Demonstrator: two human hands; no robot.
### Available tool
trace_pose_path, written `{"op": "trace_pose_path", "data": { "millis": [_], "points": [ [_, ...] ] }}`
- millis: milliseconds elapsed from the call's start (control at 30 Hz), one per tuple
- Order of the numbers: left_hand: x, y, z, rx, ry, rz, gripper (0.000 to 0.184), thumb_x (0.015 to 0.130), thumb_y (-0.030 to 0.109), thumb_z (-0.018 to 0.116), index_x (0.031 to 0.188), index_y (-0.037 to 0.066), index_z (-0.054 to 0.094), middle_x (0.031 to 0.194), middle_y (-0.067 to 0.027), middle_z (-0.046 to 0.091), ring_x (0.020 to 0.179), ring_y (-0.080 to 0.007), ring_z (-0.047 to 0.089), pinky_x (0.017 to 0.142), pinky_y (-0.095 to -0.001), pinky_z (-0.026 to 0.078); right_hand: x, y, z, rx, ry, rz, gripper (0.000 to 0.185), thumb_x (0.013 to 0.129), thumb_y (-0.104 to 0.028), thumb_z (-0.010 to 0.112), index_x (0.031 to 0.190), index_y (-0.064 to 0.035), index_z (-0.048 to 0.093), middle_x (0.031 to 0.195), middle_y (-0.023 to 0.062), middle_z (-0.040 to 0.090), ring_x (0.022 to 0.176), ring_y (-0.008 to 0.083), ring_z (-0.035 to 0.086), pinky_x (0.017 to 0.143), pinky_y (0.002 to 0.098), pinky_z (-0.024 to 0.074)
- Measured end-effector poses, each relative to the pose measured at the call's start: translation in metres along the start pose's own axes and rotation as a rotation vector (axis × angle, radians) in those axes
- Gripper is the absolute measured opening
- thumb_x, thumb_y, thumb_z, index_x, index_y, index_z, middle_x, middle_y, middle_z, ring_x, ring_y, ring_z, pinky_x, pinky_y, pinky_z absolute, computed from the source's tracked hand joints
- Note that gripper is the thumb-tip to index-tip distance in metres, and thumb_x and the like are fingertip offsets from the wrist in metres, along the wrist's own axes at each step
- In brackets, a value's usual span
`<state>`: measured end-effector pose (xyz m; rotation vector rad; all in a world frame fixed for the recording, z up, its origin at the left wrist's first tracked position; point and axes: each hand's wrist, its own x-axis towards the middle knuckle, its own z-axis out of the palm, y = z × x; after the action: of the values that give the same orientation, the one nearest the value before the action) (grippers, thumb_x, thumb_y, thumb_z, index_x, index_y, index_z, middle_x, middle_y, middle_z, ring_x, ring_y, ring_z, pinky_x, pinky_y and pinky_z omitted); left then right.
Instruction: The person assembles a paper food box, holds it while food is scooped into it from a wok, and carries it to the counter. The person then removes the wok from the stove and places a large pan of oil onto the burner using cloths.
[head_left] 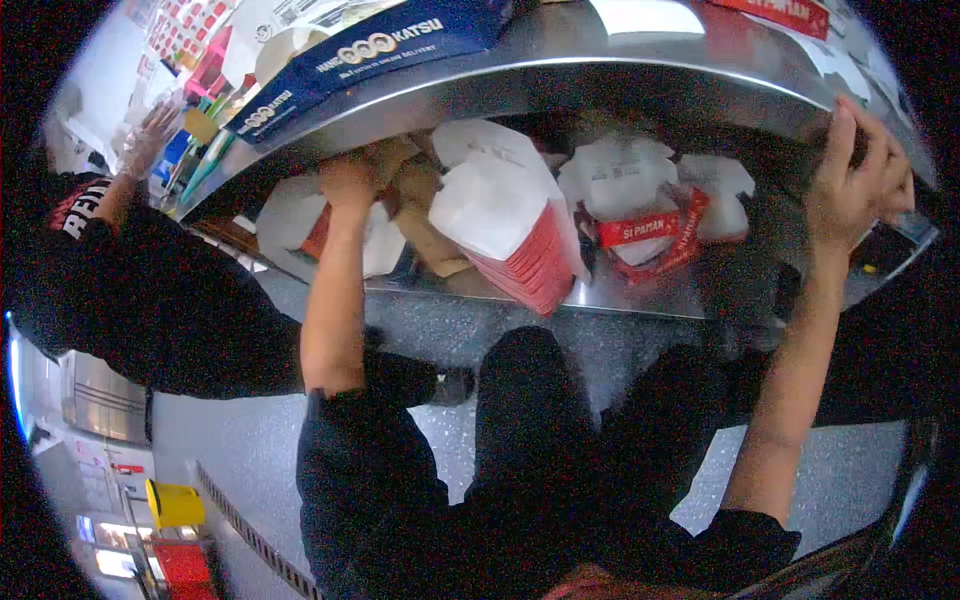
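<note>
Above us we have the steel worktop [560, 45], and beneath its front edge a low shelf [640, 298] filled with packaging. At our left, a co-worker's dark sleeve [180, 300] reaches up to the worktop, near a long blue box [375, 55] printed with "KATSU". In the middle of the shelf we see the biggest item, a nested stack of white-and-red cartons [520, 235], its long axis slanting toward our body and a little rightward. Right of it sit white cartons with red "ST PAMAN" bands [637, 230]; left of it, brown cardboard [432, 215] stands between the stack and the left-end cartons [283, 215]. Those left-end cartons lie right at our left hand [349, 180], on both sides of it; its fingers are blurred and partly hidden, so we cannot tell whether they grip anything. The left hand is also the nearer one to the nested stack, which lies to its right. Our right hand [858, 185] is well apart, fingers loosely extended by the worktop's edge, with no item seen in it.
</note>
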<state>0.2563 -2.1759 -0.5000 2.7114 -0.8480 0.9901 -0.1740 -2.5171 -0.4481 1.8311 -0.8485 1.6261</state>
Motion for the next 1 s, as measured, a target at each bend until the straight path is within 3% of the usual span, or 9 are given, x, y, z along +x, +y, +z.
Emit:
{"op": "trace_pose_path", "data": {
  "millis": [100,167,367,400,467,500,600,667,1000],
  "points": [
    [-0.051,0.014,-0.056,0.380,0.161,0.271,0.026,0.078,0.023,0.058,0.096,0.005,0.057,0.100,-0.0134,0.060,0.098,-0.0309,0.055,0.089,-0.0468,0.039,-0.002,0.007,0.007,0.138,-0.005,-0.046,0.021,0.088,-0.030,0.052,0.099,-0.0165,0.064,0.097,-0.0021,0.061,0.100,0.0158,0.046,0.092,0.0312,0.0274],
    [-0.080,0.005,-0.083,-0.125,0.306,0.340,0.021,0.080,0.011,0.058,0.101,0.004,0.055,0.091,-0.0141,0.061,0.086,-0.0288,0.057,0.087,-0.0397,0.040,-0.006,0.010,0.011,0.172,-0.033,0.015,0.020,0.084,-0.031,0.057,0.094,-0.0149,0.063,0.094,-0.0024,0.062,0.095,0.0208,0.049,0.089,0.0361,0.0294],
    [-0.112,-0.014,-0.299,-1.248,-0.369,-0.577,0.016,0.087,0.008,0.054,0.101,0.003,0.050,0.088,-0.0021,0.057,0.078,-0.0064,0.051,0.070,-0.0239,0.043,0.058,-0.086,-0.086,0.431,-0.444,0.322,0.024,0.081,-0.018,0.062,0.099,-0.0030,0.058,0.101,0.0129,0.056,0.098,0.0298,0.048,0.089,0.0428,0.0337],
    [-0.108,-0.021,-0.342,-1.341,-0.484,-0.640,0.017,0.087,0.008,0.054,0.102,0.003,0.049,0.088,-0.0026,0.058,0.078,-0.0073,0.052,0.070,-0.0243,0.044,0.100,-0.141,-0.120,0.854,-0.622,0.573,0.025,0.078,-0.017,0.064,0.097,-0.0017,0.058,0.100,0.0127,0.055,0.098,0.0289,0.048,0.092,0.0419,0.0331],
    [-0.090,-0.029,-0.428,-1.436,-0.583,-0.758,0.017,0.087,0.007,0.055,0.102,0.003,0.049,0.089,-0.0031,0.059,0.079,-0.0082,0.054,0.071,-0.0247,0.044,0.162,-0.202,-0.156,1.301,-1.074,0.108,0.044,0.075,-0.023,0.067,0.111,-0.0022,0.053,0.108,0.0125,0.054,0.106,0.0238,0.047,0.095,0.0383,0.0337],
    [-0.079,-0.030,-0.468,-1.590,-0.635,-0.777,0.017,0.087,0.007,0.054,0.102,0.003,0.049,0.089,-0.0033,0.060,0.080,-0.0082,0.055,0.070,-0.0240,0.044,0.202,-0.237,-0.178,1.782,-1.573,0.523,0.054,0.072,-0.029,0.070,0.116,-0.0032,0.051,0.112,0.0093,0.055,0.111,0.0227,0.046,0.094,0.0369,0.0362],
    [-0.068,-0.029,-0.585,-1.750,-0.655,-0.887,0.016,0.087,0.007,0.054,0.102,0.003,0.049,0.089,-0.0040,0.062,0.082,-0.0083,0.056,0.070,-0.0227,0.045,0.292,-0.306,-0.208,2.335,-2.397,0.445,0.058,0.070,-0.031,0.072,0.117,-0.0025,0.051,0.115,0.0080,0.055,0.112,0.0217,0.048,0.092,0.0358,0.0389],
    [-0.079,-0.032,-0.641,-1.697,-0.639,-0.989,0.023,0.082,0.009,0.062,0.101,0.003,0.052,0.091,-0.0044,0.062,0.082,-0.0089,0.057,0.071,-0.0249,0.046,0.332,-0.333,-0.238,2.252,-2.688,-0.676,0.060,0.070,-0.030,0.073,0.118,-0.0010,0.051,0.114,0.0081,0.056,0.106,0.0201,0.052,0.091,0.0339,0.0401],
    [-0.228,-0.104,-0.825,-0.706,-0.024,-1.022,0.031,0.070,0.008,0.072,0.098,0.003,0.062,0.094,-0.0102,0.066,0.084,-0.0189,0.065,0.072,-0.0291,0.050,0.383,-0.480,-0.458,2.219,-2.384,-1.677,0.026,0.078,-0.017,0.064,0.101,-0.0045,0.063,0.099,0.0105,0.065,0.091,0.0219,0.062,0.080,0.0322,0.0459]
  ]
}}
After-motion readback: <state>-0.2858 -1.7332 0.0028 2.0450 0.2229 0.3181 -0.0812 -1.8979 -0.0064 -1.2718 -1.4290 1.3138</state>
